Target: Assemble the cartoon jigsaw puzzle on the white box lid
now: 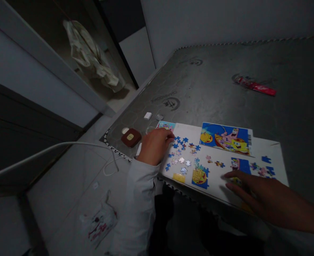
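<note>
A white puzzle board (215, 177) lies on a grey mattress. My left hand (155, 145), in a white sleeve, rests curled at the board's left edge beside several loose blue puzzle pieces (182, 144); what its fingertips hold is hidden. My right hand (255, 193) lies flat with fingers stretched over a joined puzzle section (240, 165) near the board's front edge. A second joined section (200, 174) sits mid-board. The reference picture (226, 138) lies at the board's far side.
A brown case (131, 138), a small white block (147, 115) and a clear cap (159, 116) lie on the mattress (226, 89) left of the board. A red wrapper (255, 86) lies far right. A white cable (66, 145) runs across the floor; cloth (90, 53) hangs at left.
</note>
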The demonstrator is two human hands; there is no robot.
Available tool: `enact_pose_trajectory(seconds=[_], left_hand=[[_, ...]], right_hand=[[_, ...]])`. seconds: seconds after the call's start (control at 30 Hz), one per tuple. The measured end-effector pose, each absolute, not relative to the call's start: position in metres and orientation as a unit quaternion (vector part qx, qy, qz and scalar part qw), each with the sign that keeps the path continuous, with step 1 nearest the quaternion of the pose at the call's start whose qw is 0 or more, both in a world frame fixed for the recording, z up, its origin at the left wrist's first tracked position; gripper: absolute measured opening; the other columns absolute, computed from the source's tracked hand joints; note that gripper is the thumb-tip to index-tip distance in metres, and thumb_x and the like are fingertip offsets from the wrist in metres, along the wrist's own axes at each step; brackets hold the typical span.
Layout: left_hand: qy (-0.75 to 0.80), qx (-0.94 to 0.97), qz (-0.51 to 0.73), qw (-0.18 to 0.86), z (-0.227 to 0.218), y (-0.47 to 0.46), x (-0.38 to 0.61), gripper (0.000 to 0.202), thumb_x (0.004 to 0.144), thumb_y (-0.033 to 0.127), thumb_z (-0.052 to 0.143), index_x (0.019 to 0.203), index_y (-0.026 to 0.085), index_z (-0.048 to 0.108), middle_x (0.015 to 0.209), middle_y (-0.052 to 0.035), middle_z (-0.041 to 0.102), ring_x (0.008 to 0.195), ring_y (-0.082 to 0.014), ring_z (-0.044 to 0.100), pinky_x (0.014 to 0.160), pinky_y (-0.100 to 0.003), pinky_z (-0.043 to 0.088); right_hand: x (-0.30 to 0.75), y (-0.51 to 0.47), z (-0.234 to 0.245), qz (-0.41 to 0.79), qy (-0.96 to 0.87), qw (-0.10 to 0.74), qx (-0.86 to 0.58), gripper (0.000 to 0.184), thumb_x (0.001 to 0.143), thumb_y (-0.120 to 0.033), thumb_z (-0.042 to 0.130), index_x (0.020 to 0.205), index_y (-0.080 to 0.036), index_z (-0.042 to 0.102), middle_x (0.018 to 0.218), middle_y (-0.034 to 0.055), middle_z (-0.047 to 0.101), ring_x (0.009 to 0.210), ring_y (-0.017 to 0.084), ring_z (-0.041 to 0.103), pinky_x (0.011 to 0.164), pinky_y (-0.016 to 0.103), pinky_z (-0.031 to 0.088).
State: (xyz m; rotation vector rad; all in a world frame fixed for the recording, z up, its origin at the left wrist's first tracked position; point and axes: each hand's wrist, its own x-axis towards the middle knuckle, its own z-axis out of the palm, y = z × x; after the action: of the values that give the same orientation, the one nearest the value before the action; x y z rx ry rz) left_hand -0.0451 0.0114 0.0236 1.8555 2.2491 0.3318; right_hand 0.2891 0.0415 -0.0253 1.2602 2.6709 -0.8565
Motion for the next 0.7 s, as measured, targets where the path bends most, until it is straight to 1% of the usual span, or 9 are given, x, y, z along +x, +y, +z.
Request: enact_pose_trajectory(seconds=[0.17, 0.37, 0.57, 0.7], left_hand=[[0.757, 0.636, 0.105, 0.113, 0.019, 0.017, -0.035, 0.014, 0.093, 0.026, 0.067, 0.102, 0.025, 0.078, 0.110, -0.0047, 0.078, 0.105, -0.0265, 0.070, 0.087, -0.038, 0.051], [0.798, 0.585, 0.119, 0.079, 0.013, 0.015, -0.029, 0.018, 0.091, 0.037, 0.070, 0.102, 0.024, 0.077, 0.105, -0.0060, 0.078, 0.101, -0.0289, 0.070, 0.084, -0.041, 0.051], [0.823, 0.552, 0.111, 0.072, 0.011, 0.015, -0.019, 0.022, 0.091, 0.043, 0.068, 0.094, 0.024, 0.079, 0.096, -0.0087, 0.078, 0.095, -0.0296, 0.070, 0.080, -0.042, 0.051], [0.835, 0.536, 0.108, 0.068, 0.005, 0.018, -0.015, 0.025, 0.090, 0.046, 0.069, 0.090, 0.023, 0.079, 0.092, -0.0104, 0.078, 0.092, -0.0280, 0.070, 0.079, -0.040, 0.051]], right_hand=[[0.284, 0.041, -0.024, -0.286, 0.864, 0.051, 0.410, 0.048, 0.098, -0.058, 0.038, 0.119, -0.031, 0.072, 0.108, 0.0084, 0.079, 0.086, 0.030, 0.076, 0.074, 0.048, 0.062], [0.278, 0.037, -0.021, -0.276, 0.869, 0.060, 0.407, 0.046, 0.096, -0.055, 0.039, 0.117, -0.032, 0.072, 0.107, 0.0084, 0.078, 0.088, 0.031, 0.076, 0.075, 0.050, 0.062], [0.278, 0.034, -0.013, -0.277, 0.874, 0.056, 0.394, 0.046, 0.096, -0.054, 0.037, 0.116, -0.030, 0.071, 0.105, 0.0095, 0.078, 0.081, 0.030, 0.076, 0.071, 0.049, 0.062], [0.280, 0.034, -0.014, -0.276, 0.872, 0.052, 0.400, 0.047, 0.097, -0.055, 0.037, 0.117, -0.031, 0.070, 0.106, 0.0097, 0.078, 0.082, 0.030, 0.076, 0.070, 0.048, 0.061]])
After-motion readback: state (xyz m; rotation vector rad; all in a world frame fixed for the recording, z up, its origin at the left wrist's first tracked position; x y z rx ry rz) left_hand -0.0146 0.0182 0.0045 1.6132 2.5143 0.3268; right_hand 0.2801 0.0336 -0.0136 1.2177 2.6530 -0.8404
